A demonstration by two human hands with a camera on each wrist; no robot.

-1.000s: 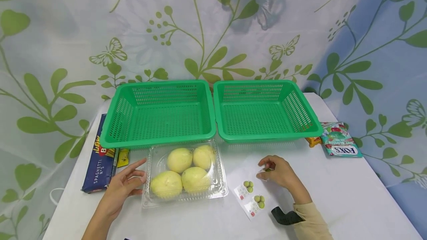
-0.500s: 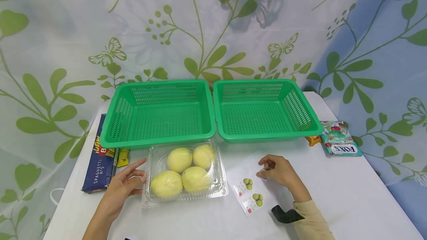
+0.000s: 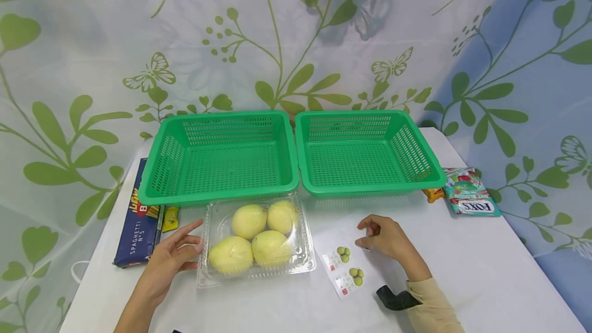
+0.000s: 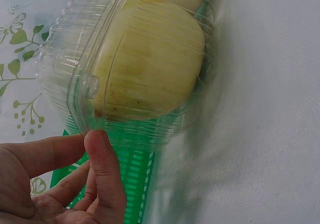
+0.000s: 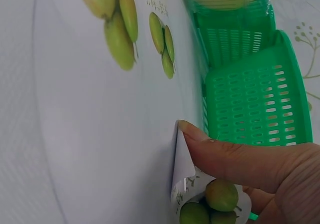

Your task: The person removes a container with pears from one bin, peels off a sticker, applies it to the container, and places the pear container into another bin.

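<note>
In the head view my left hand (image 3: 168,258) is at the left edge of a clear plastic clamshell box (image 3: 302,258). Thumb and forefinger (image 4: 102,154) meet on the box's rim in the left wrist view. Several yellow pears (image 3: 231,256) lie inside. On the right, my right hand (image 3: 386,238) pinches one end of a white sticker sheet (image 3: 330,269) printed with green fruit pictures. The right wrist view shows the thumb (image 5: 215,151) on a folded-back flap bearing a fruit picture (image 5: 221,194); the other fingers are mostly hidden.
Two green baskets (image 3: 217,198) (image 3: 370,188) stand side by side behind the box. Left are a blue spaghetti pack (image 3: 139,235) and a small yellow packet (image 3: 170,219). Right are a FOX'S bag (image 3: 474,194) and an orange packet (image 3: 433,195). A black strap (image 3: 395,299) is at the right wrist.
The sticker sheet has shifted slightly left and away from me. The fruit picture between my right fingers shows less in the head view. My left hand and the box have stayed put.
</note>
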